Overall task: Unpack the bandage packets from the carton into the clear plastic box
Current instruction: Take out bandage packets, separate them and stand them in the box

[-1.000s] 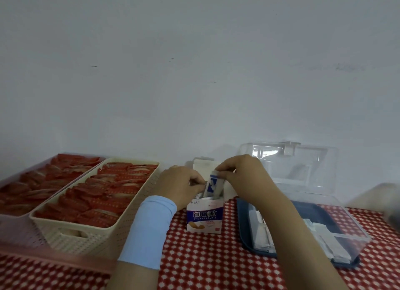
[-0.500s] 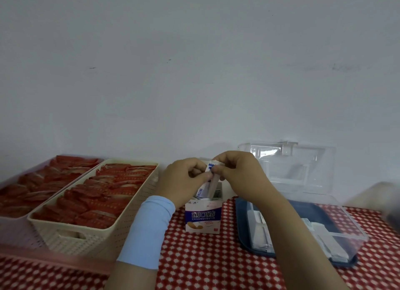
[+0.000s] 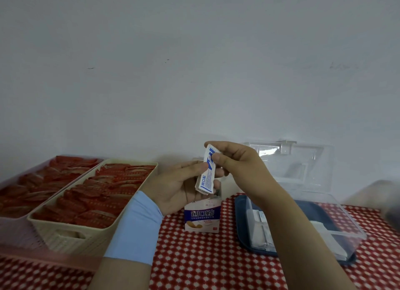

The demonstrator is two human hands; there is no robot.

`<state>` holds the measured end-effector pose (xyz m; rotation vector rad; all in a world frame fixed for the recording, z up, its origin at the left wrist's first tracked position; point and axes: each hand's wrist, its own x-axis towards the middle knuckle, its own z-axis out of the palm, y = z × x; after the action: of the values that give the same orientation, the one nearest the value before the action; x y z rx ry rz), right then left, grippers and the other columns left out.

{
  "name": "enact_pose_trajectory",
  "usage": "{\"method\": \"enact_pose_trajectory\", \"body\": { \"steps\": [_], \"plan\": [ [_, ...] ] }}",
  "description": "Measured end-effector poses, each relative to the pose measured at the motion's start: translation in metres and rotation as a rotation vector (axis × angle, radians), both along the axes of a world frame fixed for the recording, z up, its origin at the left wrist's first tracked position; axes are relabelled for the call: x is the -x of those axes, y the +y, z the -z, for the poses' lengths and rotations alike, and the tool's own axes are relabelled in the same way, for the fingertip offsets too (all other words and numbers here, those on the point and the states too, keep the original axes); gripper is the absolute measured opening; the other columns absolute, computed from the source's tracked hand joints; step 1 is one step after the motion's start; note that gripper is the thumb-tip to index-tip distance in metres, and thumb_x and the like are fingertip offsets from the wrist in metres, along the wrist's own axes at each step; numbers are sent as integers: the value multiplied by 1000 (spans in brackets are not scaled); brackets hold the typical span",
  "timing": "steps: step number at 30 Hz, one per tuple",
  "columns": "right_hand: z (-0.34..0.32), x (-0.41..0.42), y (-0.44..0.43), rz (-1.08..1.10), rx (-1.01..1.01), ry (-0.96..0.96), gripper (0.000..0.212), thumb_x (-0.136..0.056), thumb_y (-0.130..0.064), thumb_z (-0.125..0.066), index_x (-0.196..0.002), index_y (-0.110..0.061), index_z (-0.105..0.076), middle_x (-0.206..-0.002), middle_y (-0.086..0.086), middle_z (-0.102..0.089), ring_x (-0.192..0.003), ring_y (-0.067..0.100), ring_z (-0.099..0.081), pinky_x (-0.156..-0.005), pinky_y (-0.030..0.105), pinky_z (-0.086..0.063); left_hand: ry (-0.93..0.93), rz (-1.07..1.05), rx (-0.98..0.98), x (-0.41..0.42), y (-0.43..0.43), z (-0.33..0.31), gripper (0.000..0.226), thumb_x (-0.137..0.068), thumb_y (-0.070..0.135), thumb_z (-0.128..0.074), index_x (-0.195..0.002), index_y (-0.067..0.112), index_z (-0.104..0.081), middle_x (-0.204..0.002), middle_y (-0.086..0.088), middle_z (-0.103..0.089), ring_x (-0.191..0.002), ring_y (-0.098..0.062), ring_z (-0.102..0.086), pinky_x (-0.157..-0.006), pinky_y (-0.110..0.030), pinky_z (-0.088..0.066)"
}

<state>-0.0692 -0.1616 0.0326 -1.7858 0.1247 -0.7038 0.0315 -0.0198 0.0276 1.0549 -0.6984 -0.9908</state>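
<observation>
A small white and purple carton (image 3: 202, 218) stands open on the red checked cloth. Above it hangs a stack of white and blue bandage packets (image 3: 206, 177), clear of the carton. My right hand (image 3: 234, 161) pinches the stack's top end between thumb and fingers. My left hand (image 3: 180, 184), with a light blue wristband, holds the stack's lower part from the left. To the right, the clear plastic box (image 3: 344, 220) sits open on a dark blue base, its lid raised against the wall. Several white packets (image 3: 263, 231) lie inside it.
A cream basket (image 3: 65, 229) full of red packets stands at the left, with a pink basket (image 3: 13, 227) of the same red packets beside it. A blurred grey object (image 3: 389, 203) is at the right edge. The wall runs close behind everything.
The stack of packets has risen out of the carton, lifted by my right hand. My left hand moved from the carton's top up to the stack's lower part.
</observation>
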Motion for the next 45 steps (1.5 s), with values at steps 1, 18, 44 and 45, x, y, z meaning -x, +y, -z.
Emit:
{"method": "enact_pose_trajectory", "body": {
  "steps": [1, 18, 44, 45],
  "plan": [
    [0, -2, 0, 31, 20, 7, 28, -97, -13, -61, -121, -25, -68, -94, 2, -75, -75, 4, -62, -63, 18, -48, 16, -13, 17, 0, -2, 1, 40, -79, 22, -60, -113, 1, -64, -93, -13, -74, -71, -20, -71, -61, -30, -60],
    [5, -1, 9, -35, 412, 62, 42, -60, -18, -94, -77, -15, -56, -117, -8, -59, -92, 2, -63, -75, 22, -55, 26, -37, 35, -8, -3, 9, 33, -84, 22, -60, -108, 1, -68, -109, -16, -73, -90, -25, -73, -70, -35, -61],
    [-15, 48, -14, -37, 129, 217, 11, -95, -14, -64, -94, -8, -73, -79, 1, -74, -70, 7, -61, -76, 31, -50, -87, 108, -25, 27, -8, 5, 31, -87, 19, -59, -114, 3, -60, -96, -11, -75, -72, -22, -72, -60, -29, -60],
    [-17, 54, -15, -22, 127, 217, 10, -95, -14, -64, -93, -10, -73, -80, 0, -75, -69, 6, -60, -74, 29, -49, -59, 104, -21, 32, -10, 5, 35, -84, 19, -57, -114, 3, -61, -96, -13, -74, -71, -22, -72, -60, -30, -61]
  ]
}}
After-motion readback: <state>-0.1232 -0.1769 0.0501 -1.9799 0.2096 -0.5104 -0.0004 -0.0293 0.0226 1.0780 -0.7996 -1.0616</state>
